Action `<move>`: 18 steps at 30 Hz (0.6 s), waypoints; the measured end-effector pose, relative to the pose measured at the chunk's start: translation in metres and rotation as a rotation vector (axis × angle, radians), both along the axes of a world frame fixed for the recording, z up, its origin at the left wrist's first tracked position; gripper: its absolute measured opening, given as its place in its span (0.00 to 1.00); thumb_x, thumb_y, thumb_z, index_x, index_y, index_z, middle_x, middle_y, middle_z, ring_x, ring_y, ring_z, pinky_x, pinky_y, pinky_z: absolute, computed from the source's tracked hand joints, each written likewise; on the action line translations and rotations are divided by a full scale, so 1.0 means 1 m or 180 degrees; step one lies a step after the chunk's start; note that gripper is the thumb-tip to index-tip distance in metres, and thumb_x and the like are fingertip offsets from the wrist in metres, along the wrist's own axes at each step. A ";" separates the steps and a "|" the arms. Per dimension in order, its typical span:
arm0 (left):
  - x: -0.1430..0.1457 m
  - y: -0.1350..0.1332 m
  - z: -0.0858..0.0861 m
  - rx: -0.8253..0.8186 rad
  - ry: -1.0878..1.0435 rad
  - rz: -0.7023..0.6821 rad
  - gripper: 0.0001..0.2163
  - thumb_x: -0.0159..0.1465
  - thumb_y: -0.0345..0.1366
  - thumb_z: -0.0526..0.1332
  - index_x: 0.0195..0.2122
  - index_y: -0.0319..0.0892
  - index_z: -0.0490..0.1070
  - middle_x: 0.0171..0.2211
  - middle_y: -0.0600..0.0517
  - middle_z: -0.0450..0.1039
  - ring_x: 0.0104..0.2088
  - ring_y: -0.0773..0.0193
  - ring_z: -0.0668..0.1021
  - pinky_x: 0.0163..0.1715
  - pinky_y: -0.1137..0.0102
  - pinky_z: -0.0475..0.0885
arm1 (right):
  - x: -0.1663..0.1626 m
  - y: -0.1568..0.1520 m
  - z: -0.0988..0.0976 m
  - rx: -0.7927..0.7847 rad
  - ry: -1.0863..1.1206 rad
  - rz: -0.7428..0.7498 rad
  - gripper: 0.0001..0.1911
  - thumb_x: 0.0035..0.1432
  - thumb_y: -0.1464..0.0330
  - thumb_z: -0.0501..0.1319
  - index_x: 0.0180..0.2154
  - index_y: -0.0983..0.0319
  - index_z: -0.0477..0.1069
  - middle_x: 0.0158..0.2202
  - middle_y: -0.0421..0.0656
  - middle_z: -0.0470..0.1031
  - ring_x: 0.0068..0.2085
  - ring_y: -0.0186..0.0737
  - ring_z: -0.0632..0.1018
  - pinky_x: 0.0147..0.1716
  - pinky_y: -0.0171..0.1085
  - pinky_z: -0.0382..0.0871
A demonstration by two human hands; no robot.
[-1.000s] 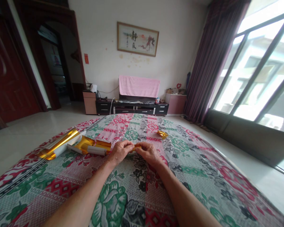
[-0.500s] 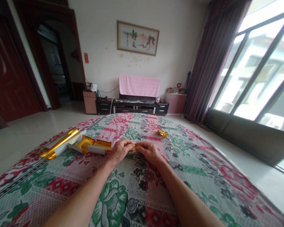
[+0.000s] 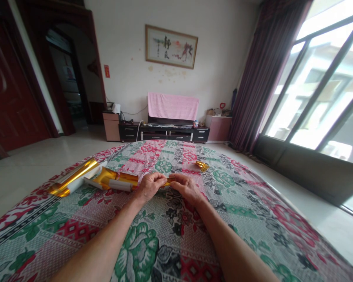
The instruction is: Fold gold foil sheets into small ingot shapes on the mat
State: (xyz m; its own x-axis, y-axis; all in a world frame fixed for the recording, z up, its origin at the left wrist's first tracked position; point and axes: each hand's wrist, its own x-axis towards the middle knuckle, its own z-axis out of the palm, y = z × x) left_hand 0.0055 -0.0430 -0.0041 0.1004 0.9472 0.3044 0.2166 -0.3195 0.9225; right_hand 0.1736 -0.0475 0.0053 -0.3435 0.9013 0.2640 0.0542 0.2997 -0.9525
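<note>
Both hands meet over the middle of a flowered cloth. My left hand pinches one end of a small piece of gold foil paper. On its other end, my right hand has thumb and fingers closed. Most of the piece is hidden by the fingers. To the left of my left hand lie curled sheets of gold foil paper with white backs, and a larger gold roll beyond them. A folded gold foil piece rests on the cloth beyond my right hand.
Across the room stands a low black cabinet below a screen draped with a pink cloth. A framed picture hangs on the wall. A purple curtain and large window are at the right, a red door at the left.
The right fingers have shifted slightly on the small foil piece, showing a little more of it. The other foil pieces stay where they were.
</note>
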 end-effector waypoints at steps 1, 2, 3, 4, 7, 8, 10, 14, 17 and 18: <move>0.000 0.000 0.000 0.0016 0.0035 -0.0014 0.09 0.51 0.41 0.59 0.26 0.40 0.72 0.20 0.56 0.70 0.22 0.68 0.70 0.24 0.74 0.63 | -0.001 0.000 -0.001 -0.0008 0.0007 -0.0011 0.14 0.47 0.66 0.59 0.39 0.60 0.71 0.34 0.40 0.76 0.34 0.36 0.74 0.35 0.34 0.66; 0.001 -0.001 0.001 0.0032 0.0069 -0.0023 0.09 0.51 0.41 0.59 0.26 0.40 0.72 0.20 0.56 0.70 0.22 0.68 0.70 0.24 0.75 0.63 | -0.001 0.000 -0.001 0.0005 0.0010 -0.0002 0.14 0.47 0.65 0.59 0.38 0.61 0.71 0.34 0.40 0.76 0.33 0.36 0.74 0.34 0.34 0.66; 0.001 -0.001 0.001 0.0048 0.0101 -0.0037 0.09 0.51 0.41 0.59 0.27 0.40 0.72 0.20 0.56 0.70 0.23 0.68 0.70 0.24 0.75 0.63 | -0.002 0.000 -0.002 0.0034 -0.0002 0.0017 0.14 0.47 0.65 0.59 0.38 0.62 0.71 0.33 0.40 0.75 0.32 0.35 0.73 0.33 0.34 0.66; 0.001 -0.001 0.002 0.0058 0.0130 -0.0056 0.09 0.51 0.41 0.59 0.27 0.40 0.72 0.21 0.56 0.70 0.23 0.68 0.70 0.24 0.75 0.63 | -0.002 0.000 -0.002 0.0070 -0.0019 0.0026 0.13 0.47 0.64 0.59 0.37 0.62 0.71 0.31 0.40 0.75 0.31 0.34 0.73 0.32 0.33 0.65; 0.001 -0.002 0.003 0.0049 0.0172 -0.0105 0.09 0.52 0.40 0.59 0.27 0.40 0.72 0.20 0.56 0.69 0.23 0.68 0.69 0.24 0.74 0.63 | -0.003 -0.001 0.000 0.0131 -0.0061 0.0021 0.12 0.46 0.64 0.60 0.33 0.64 0.71 0.27 0.38 0.73 0.27 0.31 0.70 0.28 0.30 0.63; 0.002 -0.003 0.004 0.0032 0.0187 -0.0116 0.09 0.52 0.40 0.59 0.27 0.40 0.72 0.20 0.56 0.69 0.22 0.68 0.69 0.24 0.74 0.63 | -0.003 -0.001 0.000 0.0131 -0.0052 0.0008 0.11 0.46 0.64 0.61 0.32 0.64 0.71 0.26 0.38 0.73 0.26 0.30 0.69 0.27 0.30 0.62; 0.002 -0.004 0.006 0.0002 0.0230 -0.0122 0.09 0.52 0.41 0.59 0.27 0.40 0.72 0.21 0.56 0.69 0.22 0.68 0.70 0.24 0.74 0.64 | -0.004 -0.001 0.001 0.0116 -0.0013 -0.0016 0.10 0.46 0.65 0.61 0.31 0.64 0.71 0.25 0.37 0.72 0.25 0.29 0.68 0.26 0.30 0.61; 0.001 -0.007 0.008 0.0068 0.0425 -0.0109 0.11 0.50 0.43 0.61 0.30 0.40 0.71 0.24 0.55 0.70 0.25 0.67 0.71 0.27 0.74 0.65 | -0.004 0.001 -0.002 0.0063 0.0100 -0.0039 0.11 0.45 0.64 0.61 0.31 0.63 0.71 0.24 0.37 0.72 0.25 0.29 0.68 0.26 0.30 0.61; 0.001 -0.007 0.008 0.0227 0.0603 -0.0077 0.11 0.48 0.42 0.62 0.30 0.41 0.70 0.26 0.55 0.70 0.28 0.66 0.71 0.28 0.74 0.64 | -0.004 0.002 -0.003 0.0032 0.0165 -0.0018 0.11 0.44 0.65 0.61 0.32 0.63 0.71 0.26 0.37 0.72 0.26 0.30 0.69 0.27 0.30 0.62; 0.001 -0.007 0.008 0.0285 0.0641 -0.0078 0.11 0.48 0.41 0.62 0.30 0.41 0.70 0.26 0.55 0.70 0.28 0.67 0.71 0.28 0.75 0.64 | -0.004 0.002 -0.003 0.0028 0.0164 -0.0014 0.11 0.44 0.65 0.61 0.32 0.63 0.71 0.26 0.37 0.72 0.26 0.30 0.69 0.27 0.30 0.62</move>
State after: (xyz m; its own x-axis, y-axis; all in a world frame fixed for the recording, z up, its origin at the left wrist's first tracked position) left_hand 0.0064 -0.0499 0.0038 0.1905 0.9138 0.3587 0.3847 -0.4056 0.8292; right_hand 0.1692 -0.0458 0.0023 -0.3252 0.9003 0.2893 0.0064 0.3080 -0.9514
